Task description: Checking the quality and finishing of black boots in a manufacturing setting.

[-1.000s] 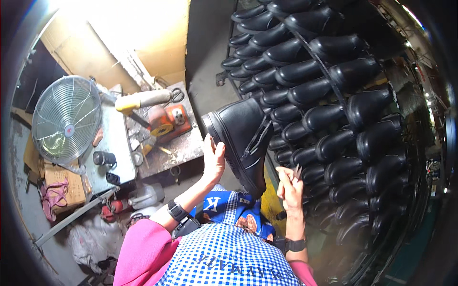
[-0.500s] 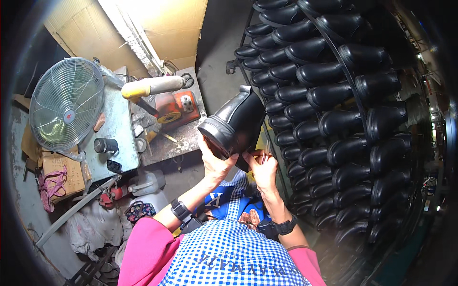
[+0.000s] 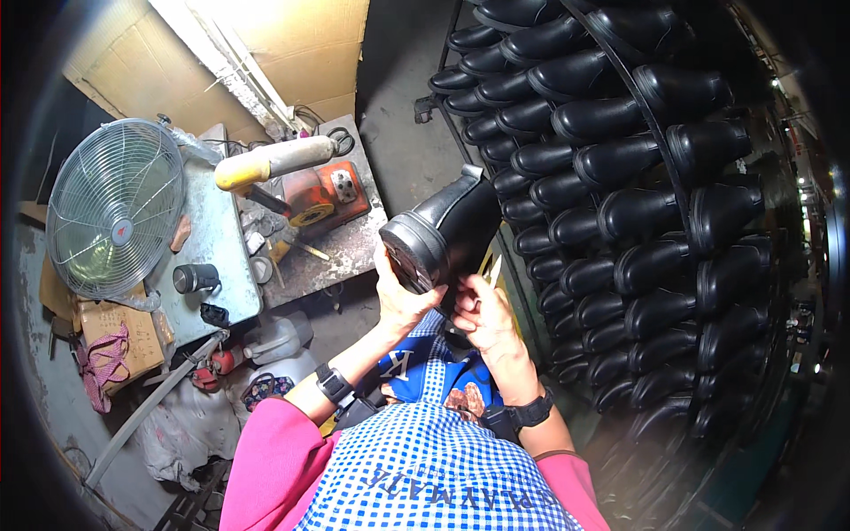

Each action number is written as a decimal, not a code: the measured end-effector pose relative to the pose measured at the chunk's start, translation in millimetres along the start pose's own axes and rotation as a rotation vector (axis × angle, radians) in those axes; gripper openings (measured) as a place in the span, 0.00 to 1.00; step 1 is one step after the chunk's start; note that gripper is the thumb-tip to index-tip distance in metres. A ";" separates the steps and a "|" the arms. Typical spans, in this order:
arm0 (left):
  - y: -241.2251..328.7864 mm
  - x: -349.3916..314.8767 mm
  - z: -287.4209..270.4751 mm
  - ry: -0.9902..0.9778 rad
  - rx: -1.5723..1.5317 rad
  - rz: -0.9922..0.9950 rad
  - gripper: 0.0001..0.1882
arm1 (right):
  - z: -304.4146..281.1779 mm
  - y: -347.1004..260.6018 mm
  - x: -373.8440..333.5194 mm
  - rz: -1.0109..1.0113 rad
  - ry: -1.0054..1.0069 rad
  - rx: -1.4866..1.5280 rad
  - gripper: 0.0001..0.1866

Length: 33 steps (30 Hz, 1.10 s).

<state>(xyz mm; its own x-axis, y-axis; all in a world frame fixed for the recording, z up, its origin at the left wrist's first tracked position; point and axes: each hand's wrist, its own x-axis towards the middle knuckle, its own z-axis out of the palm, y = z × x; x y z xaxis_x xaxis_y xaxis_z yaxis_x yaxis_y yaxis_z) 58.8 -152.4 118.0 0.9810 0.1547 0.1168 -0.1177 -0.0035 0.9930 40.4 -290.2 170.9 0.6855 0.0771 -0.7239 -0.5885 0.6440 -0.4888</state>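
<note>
A black leather ankle boot (image 3: 459, 221) is held up in front of me, tilted, with its thick black sole edge toward the left and a raised flap at its top. My left hand (image 3: 405, 301) is closed round the sole end, thumb along the near side. Just right of it, my right hand (image 3: 485, 317) has its fingers curled together near the boot's lower side. A slim, pale pointed tool (image 3: 495, 269) sticks up from these fingers; its handle is hidden in the hand. The boot's far side is out of sight.
A rack (image 3: 660, 133) with rows of black boots stands close on the right. To the left are a worktable (image 3: 341, 234) with an orange-red machine (image 3: 341, 190), a yellow-ended lamp or duct (image 3: 283, 162), a large fan (image 3: 119, 208) and a dark cup (image 3: 195, 277).
My right hand has dropped slightly and turned, its thumb drawn back from the boot. The pointed tool shows more clearly. The boot has shifted a little right, still in my left hand.
</note>
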 end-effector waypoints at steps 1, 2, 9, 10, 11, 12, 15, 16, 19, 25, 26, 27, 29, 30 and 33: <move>-0.3 -0.2 0.8 -0.035 -0.061 -0.070 0.56 | -3.7 -1.9 1.5 0.125 -0.077 0.191 0.10; 0.4 0.7 0.7 -0.069 -0.120 -0.141 0.56 | -2.8 -5.9 2.2 0.167 -0.114 0.266 0.12; -17.6 -2.0 -11.1 -0.191 -0.232 -0.144 0.46 | -24.5 -67.7 -8.7 -0.103 -0.164 0.314 0.13; -30.4 -2.3 -18.0 -0.199 -0.342 -0.277 0.43 | -23.7 -71.0 -14.3 -0.238 -0.055 0.163 0.14; -25.9 2.5 -17.3 -0.212 -0.454 -0.412 0.42 | -26.7 -74.2 -19.6 -0.376 0.060 0.011 0.16; -19.3 0.6 -14.6 -0.183 -0.607 -0.581 0.41 | -36.5 -73.4 -19.2 -0.457 0.185 -0.132 0.19; 7.7 10.0 -9.6 -0.130 -0.760 -0.673 0.40 | -58.8 -45.8 -24.6 -0.421 0.234 -0.430 0.19; 13.0 13.2 -7.7 -0.091 -0.739 -0.630 0.39 | -67.6 -34.7 -30.0 -0.256 0.118 -0.489 0.19; 17.0 19.4 2.2 -0.072 -0.762 -0.586 0.36 | -78.8 19.8 -30.1 -0.314 -0.072 -0.449 0.24; 8.8 25.4 18.2 -0.157 -1.186 -0.678 0.29 | -78.8 31.6 -45.2 -0.169 -0.149 -0.102 0.29; -5.1 23.3 18.1 -0.118 -1.142 -0.827 0.27 | -67.8 26.0 -50.6 -0.170 -0.153 -0.097 0.29; -24.8 21.2 18.5 -0.076 -1.093 -0.975 0.26 | -48.9 14.8 -58.7 -0.440 -0.044 -0.283 0.26; -48.7 9.0 18.3 -0.287 -0.689 -0.726 0.23 | -45.3 -3.1 -65.3 -0.762 0.126 -0.723 0.19; -46.3 8.5 22.1 -0.257 -0.605 -0.721 0.22 | -47.6 -6.6 -69.8 -0.782 0.181 -0.679 0.17; -0.1 20.9 37.5 -0.327 -0.499 -0.865 0.25 | -67.6 -17.7 -80.3 -0.949 0.332 -0.717 0.14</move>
<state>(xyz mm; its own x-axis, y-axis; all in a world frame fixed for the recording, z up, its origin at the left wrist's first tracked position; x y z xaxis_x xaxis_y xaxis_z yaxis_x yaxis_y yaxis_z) 85.1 -186.2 120.9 0.7457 -0.3647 -0.5576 0.6662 0.4002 0.6293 -33.1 -359.2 204.8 0.8888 -0.4575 0.0257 -0.0909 -0.2311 -0.9687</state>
